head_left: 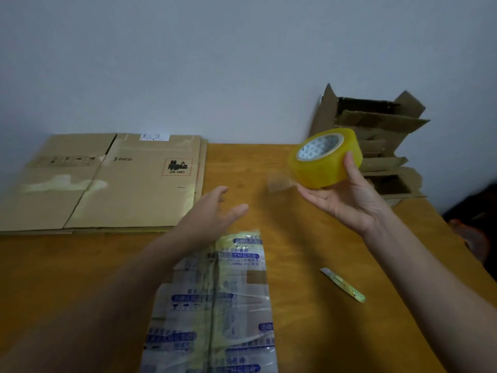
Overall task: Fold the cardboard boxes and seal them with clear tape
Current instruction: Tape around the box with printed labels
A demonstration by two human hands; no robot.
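Note:
My right hand (347, 200) holds a thick roll of clear yellowish tape (324, 158) up over the table, thumb on its side and fingers beneath. A short loose end of tape hangs off the roll to the left. My left hand (212, 211) hovers open, fingers stretched toward that loose end without touching it. Below both hands a folded cardboard box (215, 305), covered in old tape with blue print, lies on the wooden table (309, 251).
A stack of flattened brown boxes (107, 181) lies at the back left. Opened, torn cardboard boxes (382, 146) stand at the back right against the wall. A small yellow-green utility knife (343, 285) lies right of the taped box.

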